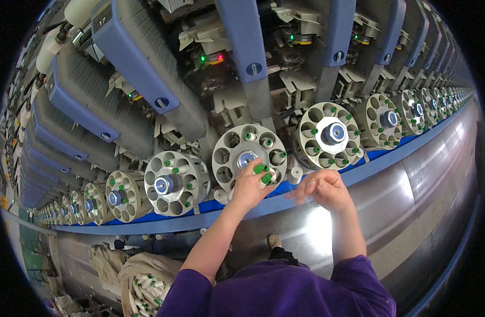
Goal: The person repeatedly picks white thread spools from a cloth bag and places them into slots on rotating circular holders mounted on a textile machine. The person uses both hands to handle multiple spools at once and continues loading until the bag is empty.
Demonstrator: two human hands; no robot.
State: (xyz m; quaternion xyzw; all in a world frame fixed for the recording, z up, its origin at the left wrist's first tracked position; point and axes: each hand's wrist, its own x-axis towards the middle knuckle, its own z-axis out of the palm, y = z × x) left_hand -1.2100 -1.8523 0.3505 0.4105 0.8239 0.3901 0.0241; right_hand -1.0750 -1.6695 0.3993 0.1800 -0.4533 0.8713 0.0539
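My left hand (247,188) is closed around yarn bobbins (266,179) with green tips, in front of a round magazine (236,152) with holes and a blue hub. Some of its upper and right holes hold green-tipped bobbins (278,158); those on the left look dark. My fingers cover part of its lower face. To the right, my right hand (329,191) is raised with thumb and fingers pinched together, just below the neighbouring magazine (312,117). Whatever lies in that pinch is too small to make out. A pale cylinder (295,175) stands between the two magazines.
A long row of similar magazines (166,164) runs left and right along a blue rail (263,205). Blue and grey machine units (242,31) rise behind them. At lower left, a cloth sack (130,270) holds many green-tipped bobbins. Shiny metal flooring (401,195) extends at right.
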